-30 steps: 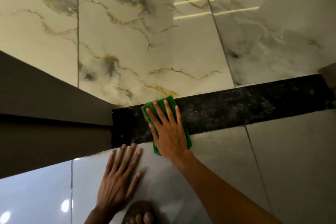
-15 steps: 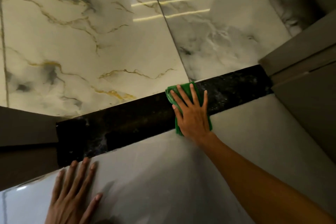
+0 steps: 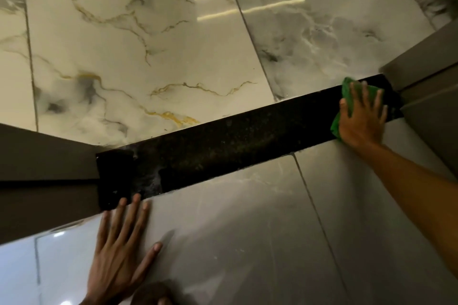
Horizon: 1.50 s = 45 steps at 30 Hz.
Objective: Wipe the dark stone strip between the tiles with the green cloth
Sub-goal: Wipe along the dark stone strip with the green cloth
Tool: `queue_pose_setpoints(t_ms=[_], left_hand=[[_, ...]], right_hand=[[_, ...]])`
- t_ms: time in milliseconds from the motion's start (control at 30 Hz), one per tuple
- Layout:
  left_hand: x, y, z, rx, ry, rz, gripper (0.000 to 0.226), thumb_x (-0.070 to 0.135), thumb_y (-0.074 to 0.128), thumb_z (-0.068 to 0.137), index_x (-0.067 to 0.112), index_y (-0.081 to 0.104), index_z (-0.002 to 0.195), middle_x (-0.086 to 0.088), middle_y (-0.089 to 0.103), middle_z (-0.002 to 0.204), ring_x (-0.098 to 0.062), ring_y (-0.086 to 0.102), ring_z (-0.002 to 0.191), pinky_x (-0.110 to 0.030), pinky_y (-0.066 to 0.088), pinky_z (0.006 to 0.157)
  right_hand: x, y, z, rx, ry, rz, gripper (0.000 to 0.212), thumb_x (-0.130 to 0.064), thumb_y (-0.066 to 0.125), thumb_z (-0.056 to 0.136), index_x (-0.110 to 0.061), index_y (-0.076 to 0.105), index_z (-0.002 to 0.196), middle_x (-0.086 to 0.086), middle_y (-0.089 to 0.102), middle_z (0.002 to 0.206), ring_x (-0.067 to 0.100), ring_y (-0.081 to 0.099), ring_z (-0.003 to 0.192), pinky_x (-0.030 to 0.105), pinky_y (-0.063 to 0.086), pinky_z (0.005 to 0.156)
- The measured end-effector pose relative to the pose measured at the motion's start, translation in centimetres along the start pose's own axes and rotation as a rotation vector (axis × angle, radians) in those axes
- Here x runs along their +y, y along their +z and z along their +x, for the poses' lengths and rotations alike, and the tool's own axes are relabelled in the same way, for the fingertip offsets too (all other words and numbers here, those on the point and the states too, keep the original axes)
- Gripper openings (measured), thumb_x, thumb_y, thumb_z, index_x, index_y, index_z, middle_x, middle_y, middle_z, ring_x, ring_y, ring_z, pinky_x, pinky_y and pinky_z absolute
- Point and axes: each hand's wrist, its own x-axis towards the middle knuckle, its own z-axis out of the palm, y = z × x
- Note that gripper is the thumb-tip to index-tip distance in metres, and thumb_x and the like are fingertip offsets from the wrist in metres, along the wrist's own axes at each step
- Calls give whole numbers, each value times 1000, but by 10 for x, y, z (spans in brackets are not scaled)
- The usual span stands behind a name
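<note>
A dark speckled stone strip (image 3: 235, 146) runs slantwise between glossy marble tiles, from lower left to upper right. My right hand (image 3: 360, 119) lies flat with spread fingers on the green cloth (image 3: 347, 93), pressing it onto the strip's far right end by the door frame. Most of the cloth is hidden under the hand; green edges show at the fingertips and beside the thumb. My left hand (image 3: 121, 255) rests flat and empty on the grey tile below the strip's left end, fingertips touching the strip's edge.
Brown door-frame pieces bound the strip at the left (image 3: 44, 181) and right (image 3: 426, 86). White marble tiles with gold veins (image 3: 124, 57) lie beyond the strip, grey tiles (image 3: 247, 230) on the near side. A toe shows at the bottom edge (image 3: 162, 301).
My right hand has slid the green cloth along the strip from near its left end to its far right end. The left hand has stayed flat on the near tile.
</note>
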Motion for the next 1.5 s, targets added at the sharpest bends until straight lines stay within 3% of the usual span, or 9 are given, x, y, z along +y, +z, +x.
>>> queue_pose_setpoints(t_ms=[100,267,467,667,900,1033,1267,1500], left_hand=[[1,0,-1,-23,-3,11,95,70,37,107,15,21,182,-10,14,191,-36,12,177,-62,13,139],[0,-2,-1,-10,10,-1,95,66,42,105,14,22,182,-11,15,191,-35,9,177,-59,8,141],[1,-3,0,0,15,4,94,67,42,106,14,23,182,-11,15,191,-34,9,177,-64,12,139],[1,0,0,-7,16,21,93,75,29,110,16,19,183,-10,13,191,-36,11,177,-62,8,141],[22,0,7,60,-20,-54,94,64,46,105,7,31,178,-13,17,190,-35,12,177,-55,8,142],[41,2,11,54,10,-66,91,65,43,108,12,27,180,-11,15,191,-32,11,177,-50,5,143],[40,4,10,43,5,-68,89,70,30,113,16,18,183,-9,12,191,-32,10,177,-52,5,143],[44,1,7,36,-34,-85,87,70,26,114,15,22,182,-10,10,192,-32,10,178,-58,13,140]], right_hand=[[1,-5,5,30,140,37,59,-48,31,115,-36,20,172,-5,9,183,33,0,170,58,4,136],[-4,-8,15,95,347,128,57,-45,32,114,-36,29,170,-7,11,183,32,1,170,57,5,136],[-3,-8,18,96,369,119,57,-46,30,114,-36,29,170,-6,10,183,32,1,170,56,5,136],[0,-13,15,35,313,70,58,-46,28,115,-36,23,172,-6,5,183,33,-2,170,56,3,136],[-6,-8,3,77,246,45,58,-46,29,115,-33,25,172,-4,11,183,33,2,170,58,4,136],[-23,1,-14,79,208,41,57,-47,28,116,-34,26,171,-6,14,182,30,5,170,56,3,136],[-53,16,-51,64,-23,43,58,-49,27,116,-31,27,171,-5,20,181,28,9,170,56,7,136],[-115,38,-117,-20,-303,25,61,-53,21,112,-36,30,170,-6,20,181,27,10,170,57,9,136]])
